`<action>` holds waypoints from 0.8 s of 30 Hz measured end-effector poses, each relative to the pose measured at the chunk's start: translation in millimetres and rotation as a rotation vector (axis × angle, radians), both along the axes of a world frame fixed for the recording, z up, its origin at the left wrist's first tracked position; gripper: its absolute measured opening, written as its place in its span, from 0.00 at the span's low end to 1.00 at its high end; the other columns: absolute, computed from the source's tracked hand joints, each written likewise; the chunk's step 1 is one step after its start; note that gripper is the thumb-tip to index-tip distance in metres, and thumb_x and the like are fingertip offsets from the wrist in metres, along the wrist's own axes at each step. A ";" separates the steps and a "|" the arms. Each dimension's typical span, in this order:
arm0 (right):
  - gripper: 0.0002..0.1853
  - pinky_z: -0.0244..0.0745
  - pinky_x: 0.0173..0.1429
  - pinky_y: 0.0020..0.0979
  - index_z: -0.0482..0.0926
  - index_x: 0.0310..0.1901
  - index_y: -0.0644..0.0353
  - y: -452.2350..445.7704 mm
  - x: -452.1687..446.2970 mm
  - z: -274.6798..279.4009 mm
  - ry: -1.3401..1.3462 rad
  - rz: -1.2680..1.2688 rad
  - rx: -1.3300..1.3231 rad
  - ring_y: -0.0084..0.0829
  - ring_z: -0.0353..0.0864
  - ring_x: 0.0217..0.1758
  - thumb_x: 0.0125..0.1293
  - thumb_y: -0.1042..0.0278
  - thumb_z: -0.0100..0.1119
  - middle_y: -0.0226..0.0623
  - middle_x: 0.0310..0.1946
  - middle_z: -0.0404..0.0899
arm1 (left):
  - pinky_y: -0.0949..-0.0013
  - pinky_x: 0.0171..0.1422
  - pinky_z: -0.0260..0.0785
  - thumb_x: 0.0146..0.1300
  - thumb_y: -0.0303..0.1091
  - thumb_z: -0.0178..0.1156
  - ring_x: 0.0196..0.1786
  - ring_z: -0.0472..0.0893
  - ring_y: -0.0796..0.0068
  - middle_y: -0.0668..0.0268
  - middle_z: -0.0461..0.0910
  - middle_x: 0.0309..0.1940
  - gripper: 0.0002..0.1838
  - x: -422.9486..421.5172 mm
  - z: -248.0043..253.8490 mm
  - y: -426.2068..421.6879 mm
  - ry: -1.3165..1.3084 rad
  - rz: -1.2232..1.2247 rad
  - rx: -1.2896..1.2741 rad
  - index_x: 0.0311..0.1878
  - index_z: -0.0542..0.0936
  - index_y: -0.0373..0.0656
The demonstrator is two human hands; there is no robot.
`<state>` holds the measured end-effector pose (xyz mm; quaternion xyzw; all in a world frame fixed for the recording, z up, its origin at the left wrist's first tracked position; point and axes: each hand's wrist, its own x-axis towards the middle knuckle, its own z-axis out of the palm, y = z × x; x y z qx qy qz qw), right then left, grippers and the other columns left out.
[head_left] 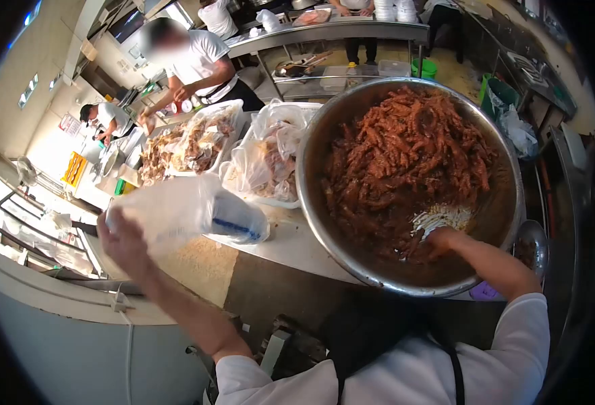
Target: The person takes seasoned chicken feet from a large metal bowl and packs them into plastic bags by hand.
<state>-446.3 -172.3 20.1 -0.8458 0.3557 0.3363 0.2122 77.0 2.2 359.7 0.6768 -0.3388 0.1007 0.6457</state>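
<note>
My left hand (125, 239), a little blurred, is out to the left with its fingers closed on the end of a clear plastic bag (169, 209). The bag stretches rightward to a pack of plastic with blue print (240, 219) at the table's edge. My right hand (442, 243) reaches into a large steel bowl (314, 223), and its fingers are mostly hidden in the sauce. Reddish-brown, sauce-coated chicken feet (412, 145) are heaped in the bowl. Beside the right hand lies a patch of pale, grainy stuff (446, 217), whose kind I cannot make out.
Behind the pack stand a white tub with plastic-wrapped food (270, 162) and another tub of food pieces (193, 145). A co-worker in a white shirt (206, 64) works beside them. A metal scoop or small bowl (532, 243) sits right of the big bowl.
</note>
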 end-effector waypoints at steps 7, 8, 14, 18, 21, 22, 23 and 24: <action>0.32 0.71 0.57 0.41 0.74 0.55 0.55 6.5 21.4 1.4 -0.279 0.022 0.254 0.45 0.75 0.56 0.47 0.55 0.70 0.45 0.53 0.76 | 0.80 0.20 0.48 0.65 0.45 0.58 0.18 0.57 0.89 0.80 0.60 0.17 0.11 -20.8 -150.6 9.5 0.428 -0.472 0.417 0.33 0.74 0.50; 0.33 0.72 0.56 0.41 0.74 0.56 0.57 9.9 21.1 -1.6 -0.245 0.047 0.230 0.46 0.76 0.55 0.47 0.54 0.69 0.46 0.51 0.77 | 0.80 0.21 0.51 0.64 0.45 0.59 0.19 0.61 0.88 0.78 0.65 0.19 0.12 -23.4 -182.9 -0.6 0.510 -0.519 0.691 0.39 0.77 0.47; 0.26 0.74 0.49 0.39 0.76 0.52 0.58 2.0 28.3 -40.6 -0.085 0.090 0.292 0.41 0.79 0.48 0.54 0.53 0.64 0.44 0.46 0.80 | 0.53 0.53 0.68 0.61 0.50 0.59 0.51 0.76 0.39 0.37 0.76 0.47 0.31 -35.3 -370.5 -88.8 0.006 -0.366 0.731 0.51 0.72 0.27; 0.18 0.75 0.45 0.35 0.79 0.47 0.58 -7.9 12.0 -4.0 -0.338 -0.249 0.223 0.34 0.80 0.45 0.55 0.62 0.64 0.41 0.40 0.81 | 0.56 0.58 0.66 0.61 0.48 0.59 0.54 0.75 0.44 0.38 0.75 0.49 0.33 -56.7 -348.5 -75.8 -0.063 -0.341 0.650 0.59 0.68 0.28; 0.15 0.75 0.43 0.35 0.79 0.44 0.59 -25.7 -8.4 4.5 -0.579 -0.402 0.218 0.32 0.80 0.42 0.57 0.63 0.63 0.39 0.38 0.81 | 0.51 0.69 0.52 0.56 0.49 0.64 0.66 0.62 0.45 0.40 0.66 0.60 0.44 -101.1 -332.1 -13.3 -0.212 -0.389 0.692 0.66 0.58 0.31; 0.14 0.74 0.38 0.36 0.79 0.42 0.60 -36.4 -17.9 -12.1 -0.779 -0.825 0.421 0.30 0.78 0.37 0.56 0.62 0.63 0.36 0.35 0.80 | 0.48 0.72 0.45 0.53 0.51 0.66 0.69 0.57 0.45 0.41 0.61 0.64 0.48 -120.3 -338.0 6.0 -0.405 -0.461 0.698 0.68 0.55 0.31; 0.14 0.74 0.34 0.36 0.78 0.40 0.61 -45.9 -31.2 -41.1 -0.975 -1.288 0.599 0.28 0.77 0.32 0.56 0.62 0.63 0.32 0.32 0.79 | 0.44 0.74 0.34 0.49 0.55 0.69 0.72 0.48 0.43 0.43 0.51 0.69 0.55 -127.3 -346.1 18.4 -0.464 -0.546 0.705 0.70 0.51 0.32; 0.14 0.73 0.35 0.36 0.78 0.40 0.60 -46.1 -35.3 -27.5 -0.679 -0.895 0.287 0.31 0.77 0.34 0.58 0.59 0.63 0.35 0.34 0.80 | 0.45 0.74 0.34 0.48 0.59 0.67 0.72 0.47 0.42 0.44 0.48 0.71 0.58 -135.2 -350.8 28.1 -0.517 -0.502 0.790 0.71 0.48 0.32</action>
